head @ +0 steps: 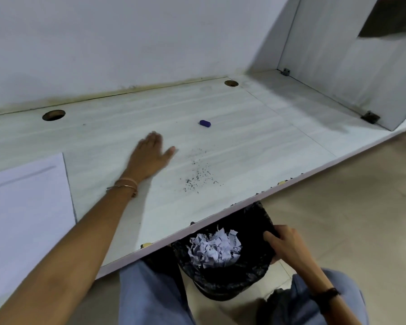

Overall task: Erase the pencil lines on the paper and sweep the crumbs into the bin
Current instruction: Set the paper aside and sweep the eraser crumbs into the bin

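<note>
The left hand (150, 156) lay palm down on the white desk (256, 141). Its fingers (154, 138) were straight and pressed together and the thumb stuck out to the right. The fingertips were smeared by motion blur, so it was unclear whether they touched the surface. Two thin bangles (127, 184) circled that wrist.

Just right of the hand and apart from it, the eraser crumbs (198, 172) were scattered as dark specks toward the desk's front edge, too small to make out singly. A blue eraser (205, 123) sat farther back, well apart from hand and crumbs.

The sheet of paper (26, 219) lay at the far left, cut off by the frame. One faint pencil line (21, 177) showed near its top, and the rest of the sheet read as blank.

Below the front edge, under the crumbs, was the black mesh bin (220, 282). Its far rim was hidden beneath the desk, and pale torn paper scraps (215, 248) sat inside. The right hand (288, 247) gripped the rim on the right, thumb laid inside and the other fingers curled around the outside, mostly out of sight. A dark band (327, 295) was on that wrist.

Two round cable holes (53, 115) pierced the back of the desk along the wall.
</note>
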`<act>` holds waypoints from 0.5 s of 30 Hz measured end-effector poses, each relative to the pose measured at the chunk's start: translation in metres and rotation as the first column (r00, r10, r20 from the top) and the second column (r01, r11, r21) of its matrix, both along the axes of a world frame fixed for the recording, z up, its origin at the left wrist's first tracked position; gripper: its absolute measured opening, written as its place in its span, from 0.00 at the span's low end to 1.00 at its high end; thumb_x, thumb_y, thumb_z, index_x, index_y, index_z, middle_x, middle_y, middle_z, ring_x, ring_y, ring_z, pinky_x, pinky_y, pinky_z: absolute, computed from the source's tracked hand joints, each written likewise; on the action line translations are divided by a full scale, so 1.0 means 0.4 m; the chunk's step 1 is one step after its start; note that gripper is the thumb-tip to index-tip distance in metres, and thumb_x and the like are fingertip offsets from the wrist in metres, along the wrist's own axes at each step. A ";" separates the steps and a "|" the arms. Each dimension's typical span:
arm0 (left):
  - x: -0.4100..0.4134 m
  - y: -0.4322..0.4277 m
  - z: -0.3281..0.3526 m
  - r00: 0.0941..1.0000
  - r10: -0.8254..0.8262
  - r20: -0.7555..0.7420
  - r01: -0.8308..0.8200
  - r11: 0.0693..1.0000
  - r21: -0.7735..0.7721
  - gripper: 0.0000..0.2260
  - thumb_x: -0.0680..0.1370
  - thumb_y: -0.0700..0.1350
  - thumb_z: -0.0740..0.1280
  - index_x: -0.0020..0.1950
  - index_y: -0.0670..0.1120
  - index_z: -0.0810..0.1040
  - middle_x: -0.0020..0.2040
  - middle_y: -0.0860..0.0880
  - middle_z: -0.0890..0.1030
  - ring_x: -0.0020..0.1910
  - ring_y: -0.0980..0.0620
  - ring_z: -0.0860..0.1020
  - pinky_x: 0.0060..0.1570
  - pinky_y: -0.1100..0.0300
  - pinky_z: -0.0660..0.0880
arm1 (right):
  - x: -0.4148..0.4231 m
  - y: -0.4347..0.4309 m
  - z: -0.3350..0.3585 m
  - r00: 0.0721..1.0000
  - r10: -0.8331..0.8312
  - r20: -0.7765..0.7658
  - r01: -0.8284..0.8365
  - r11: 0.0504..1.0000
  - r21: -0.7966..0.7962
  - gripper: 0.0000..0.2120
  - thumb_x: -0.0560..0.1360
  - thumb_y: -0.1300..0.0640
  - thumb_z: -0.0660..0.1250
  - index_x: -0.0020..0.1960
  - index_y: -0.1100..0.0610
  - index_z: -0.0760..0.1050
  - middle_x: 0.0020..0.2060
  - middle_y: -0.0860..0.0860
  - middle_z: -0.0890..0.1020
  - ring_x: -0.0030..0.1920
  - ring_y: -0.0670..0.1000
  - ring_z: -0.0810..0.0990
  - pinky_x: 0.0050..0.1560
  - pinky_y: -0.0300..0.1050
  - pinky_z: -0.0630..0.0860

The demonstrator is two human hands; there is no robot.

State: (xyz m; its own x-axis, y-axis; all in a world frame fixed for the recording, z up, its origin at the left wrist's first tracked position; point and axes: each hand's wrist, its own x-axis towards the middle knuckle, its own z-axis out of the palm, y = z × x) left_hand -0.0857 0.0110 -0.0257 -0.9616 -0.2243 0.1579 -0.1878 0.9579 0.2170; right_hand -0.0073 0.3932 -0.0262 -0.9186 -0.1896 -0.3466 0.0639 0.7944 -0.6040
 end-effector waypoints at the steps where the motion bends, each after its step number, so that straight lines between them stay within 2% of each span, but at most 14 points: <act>1: -0.003 0.067 0.012 0.991 -0.133 0.031 0.133 0.991 -0.002 0.38 0.80 0.66 0.45 0.76 0.36 0.54 0.77 0.38 0.56 0.76 0.43 0.57 0.74 0.50 0.55 | -0.001 -0.001 -0.002 1.000 -0.002 0.005 0.002 1.000 -0.003 0.12 0.75 0.62 0.61 0.33 0.61 0.69 0.19 0.53 0.78 0.23 0.49 0.81 0.26 0.41 0.68; 3: -0.003 0.172 0.014 0.912 -0.394 0.116 0.398 0.917 -0.012 0.36 0.80 0.66 0.43 0.79 0.41 0.48 0.79 0.44 0.50 0.78 0.50 0.50 0.76 0.53 0.49 | -0.001 -0.002 -0.003 1.000 -0.007 0.015 0.007 1.000 -0.009 0.12 0.74 0.62 0.61 0.32 0.60 0.68 0.18 0.52 0.78 0.22 0.49 0.81 0.25 0.41 0.67; 4: 0.000 0.194 0.016 0.863 -0.486 0.135 0.497 0.865 -0.063 0.33 0.81 0.64 0.44 0.79 0.44 0.49 0.80 0.47 0.49 0.78 0.53 0.49 0.76 0.53 0.49 | 0.000 -0.003 -0.003 1.000 -0.007 0.017 0.007 1.000 -0.012 0.12 0.74 0.62 0.61 0.32 0.60 0.67 0.18 0.51 0.77 0.22 0.49 0.81 0.26 0.41 0.67; 5: -0.002 0.194 0.019 0.831 -0.547 0.100 0.556 0.819 -0.144 0.29 0.83 0.60 0.47 0.78 0.45 0.54 0.79 0.47 0.51 0.78 0.52 0.51 0.74 0.49 0.54 | 0.000 -0.002 -0.005 1.000 -0.008 0.018 0.008 1.000 -0.017 0.12 0.74 0.62 0.61 0.32 0.59 0.67 0.18 0.51 0.77 0.22 0.48 0.81 0.27 0.42 0.68; 6: -0.013 0.168 0.015 0.828 -0.561 0.015 0.543 0.793 -0.277 0.23 0.84 0.57 0.52 0.74 0.44 0.59 0.78 0.44 0.56 0.76 0.48 0.57 0.69 0.43 0.63 | 0.000 0.001 -0.007 1.000 -0.009 0.020 0.009 1.000 -0.022 0.12 0.75 0.62 0.60 0.32 0.60 0.68 0.18 0.51 0.78 0.22 0.48 0.81 0.27 0.42 0.68; 7: -0.027 0.128 0.015 0.862 -0.506 -0.036 0.455 0.802 -0.387 0.19 0.84 0.54 0.55 0.69 0.43 0.64 0.73 0.39 0.61 0.73 0.42 0.63 0.60 0.40 0.71 | -0.002 0.002 -0.009 1.000 -0.008 0.018 0.008 1.000 -0.029 0.12 0.75 0.62 0.60 0.32 0.60 0.68 0.19 0.52 0.78 0.22 0.49 0.81 0.27 0.42 0.69; 8: -0.034 0.078 0.021 0.917 -0.392 -0.077 0.327 0.846 -0.421 0.17 0.83 0.52 0.57 0.66 0.42 0.65 0.69 0.33 0.65 0.68 0.36 0.68 0.52 0.38 0.74 | -0.003 0.005 -0.011 1.000 -0.006 0.016 0.006 0.999 -0.043 0.12 0.75 0.62 0.60 0.33 0.61 0.69 0.21 0.54 0.80 0.23 0.50 0.81 0.28 0.43 0.70; 9: -0.043 0.009 0.015 0.962 -0.256 -0.094 0.199 0.895 -0.398 0.16 0.82 0.50 0.58 0.65 0.41 0.64 0.66 0.29 0.67 0.66 0.32 0.69 0.49 0.36 0.74 | -0.005 0.007 -0.013 1.000 -0.003 0.014 0.004 0.998 -0.059 0.12 0.75 0.62 0.61 0.33 0.62 0.69 0.23 0.57 0.81 0.24 0.52 0.82 0.29 0.45 0.71; 11: -0.033 -0.085 -0.004 0.999 0.051 -0.017 -0.053 0.970 -0.238 0.22 0.83 0.52 0.54 0.71 0.39 0.61 0.70 0.29 0.63 0.70 0.31 0.62 0.60 0.31 0.65 | -0.002 0.011 -0.015 1.000 0.002 0.021 0.000 0.997 -0.083 0.11 0.75 0.61 0.61 0.34 0.63 0.71 0.26 0.60 0.82 0.25 0.53 0.82 0.31 0.47 0.73; 12: -0.028 -0.099 -0.016 0.986 0.159 0.051 -0.150 0.976 -0.156 0.27 0.83 0.57 0.50 0.74 0.38 0.60 0.73 0.31 0.61 0.73 0.33 0.59 0.66 0.33 0.60 | -0.001 0.010 -0.015 1.000 0.003 0.023 -0.001 0.996 -0.088 0.11 0.75 0.61 0.60 0.34 0.63 0.71 0.26 0.61 0.82 0.25 0.53 0.82 0.31 0.47 0.73; 13: -0.031 -0.087 -0.018 0.982 0.178 0.062 -0.171 0.980 -0.097 0.31 0.82 0.60 0.47 0.75 0.37 0.60 0.74 0.32 0.60 0.74 0.35 0.58 0.69 0.36 0.57 | -0.001 0.012 -0.015 1.000 0.001 0.020 0.001 0.996 -0.089 0.11 0.75 0.61 0.60 0.34 0.63 0.71 0.26 0.61 0.82 0.25 0.53 0.82 0.31 0.47 0.72; 15: -0.032 0.014 0.002 0.999 0.032 0.012 -0.032 0.999 -0.038 0.32 0.82 0.60 0.49 0.74 0.34 0.59 0.74 0.33 0.61 0.74 0.38 0.61 0.71 0.43 0.58 | -0.002 0.014 -0.013 1.000 -0.003 0.015 0.004 0.996 -0.085 0.12 0.75 0.61 0.60 0.33 0.62 0.70 0.27 0.61 0.82 0.25 0.53 0.82 0.30 0.45 0.72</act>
